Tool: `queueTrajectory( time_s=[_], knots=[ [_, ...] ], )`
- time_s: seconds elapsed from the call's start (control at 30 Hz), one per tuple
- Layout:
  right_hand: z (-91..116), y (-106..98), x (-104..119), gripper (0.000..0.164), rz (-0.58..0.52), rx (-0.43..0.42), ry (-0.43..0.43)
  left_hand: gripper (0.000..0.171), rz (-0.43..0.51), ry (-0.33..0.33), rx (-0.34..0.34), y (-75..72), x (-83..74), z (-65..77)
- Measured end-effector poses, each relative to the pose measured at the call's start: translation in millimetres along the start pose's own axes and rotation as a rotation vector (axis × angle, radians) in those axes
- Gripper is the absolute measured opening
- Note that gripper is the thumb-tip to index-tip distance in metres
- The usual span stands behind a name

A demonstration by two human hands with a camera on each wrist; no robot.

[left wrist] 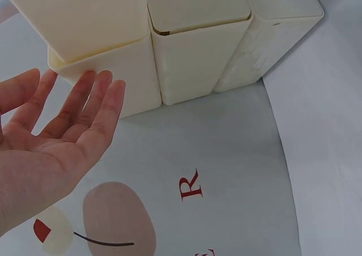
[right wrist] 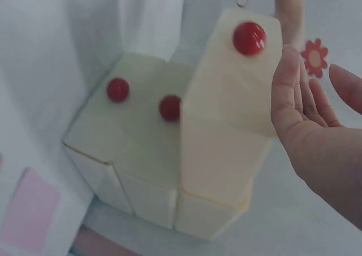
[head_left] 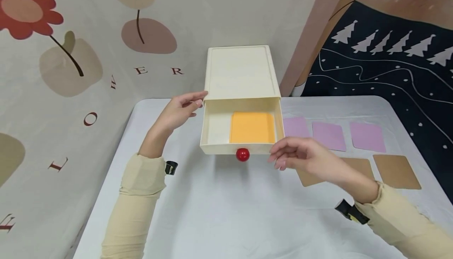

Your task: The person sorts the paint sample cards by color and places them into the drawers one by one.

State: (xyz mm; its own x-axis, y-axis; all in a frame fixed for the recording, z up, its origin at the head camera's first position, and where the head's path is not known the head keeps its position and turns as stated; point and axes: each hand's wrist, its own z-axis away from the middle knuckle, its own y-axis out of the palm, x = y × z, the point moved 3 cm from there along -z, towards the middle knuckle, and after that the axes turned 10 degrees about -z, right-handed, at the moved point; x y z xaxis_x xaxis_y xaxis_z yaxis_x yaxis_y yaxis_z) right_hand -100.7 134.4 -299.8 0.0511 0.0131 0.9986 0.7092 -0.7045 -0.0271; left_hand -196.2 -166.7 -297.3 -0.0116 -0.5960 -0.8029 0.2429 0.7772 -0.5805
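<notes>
A cream drawer unit (head_left: 242,72) stands at the back of the table with its top drawer (head_left: 217,149) pulled far out. Inside the drawer, toward its right side, lies an orange square card (head_left: 252,128). A round red knob (head_left: 242,155) sits on the drawer's front. My left hand (head_left: 180,109) has its fingertips at the unit's left side, by the drawer opening; its fingers look loosely extended in the left wrist view. Beside the drawer's front right corner is my right hand (head_left: 304,157), fingers relaxed and slightly bent, nothing held.
Purple squares (head_left: 368,137) lie in a row on the white-covered table (head_left: 212,219), right of the drawer. Brown squares (head_left: 397,171) lie in front of them, partly behind my right hand. Two lower closed drawers with red knobs (right wrist: 117,90) show in the right wrist view.
</notes>
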Motion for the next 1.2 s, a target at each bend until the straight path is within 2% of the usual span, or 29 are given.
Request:
queueTrajectory(
  time_s=[0.13, 0.23, 0.37, 0.67, 0.9, 1.2],
  knots=[
    [0.0, 15.4, -24.1, 0.028, -0.007, 0.055, 0.036, 0.037, 0.003, -0.003, 0.002, 0.3, 0.7, 0.0],
    [-0.8, 22.3, -39.3, 0.034, 0.012, 0.049, 0.070, 0.037, 0.005, -0.003, 0.003, 1.3, 0.5, 0.2],
    [-3.5, 25.1, -47.8, 0.042, 0.006, 0.031, 0.057, 0.037, 0.005, -0.002, 0.005, 2.2, 0.6, 0.7],
    [-13.6, 21.2, -45.4, 0.050, 0.002, 0.034, -0.049, 0.037, -0.002, -0.004, 0.003, 1.4, 1.2, 0.9],
    [-31.0, 7.3, -40.7, 0.051, -0.018, 0.003, -0.012, 0.037, -0.011, -0.015, 0.000, 0.1, 0.8, 0.2],
    [-65.8, -20.0, -35.6, 0.051, 0.054, -0.072, 0.063, 0.037, -0.001, 0.001, 0.004, -0.3, -0.1, 0.0]
  ],
)
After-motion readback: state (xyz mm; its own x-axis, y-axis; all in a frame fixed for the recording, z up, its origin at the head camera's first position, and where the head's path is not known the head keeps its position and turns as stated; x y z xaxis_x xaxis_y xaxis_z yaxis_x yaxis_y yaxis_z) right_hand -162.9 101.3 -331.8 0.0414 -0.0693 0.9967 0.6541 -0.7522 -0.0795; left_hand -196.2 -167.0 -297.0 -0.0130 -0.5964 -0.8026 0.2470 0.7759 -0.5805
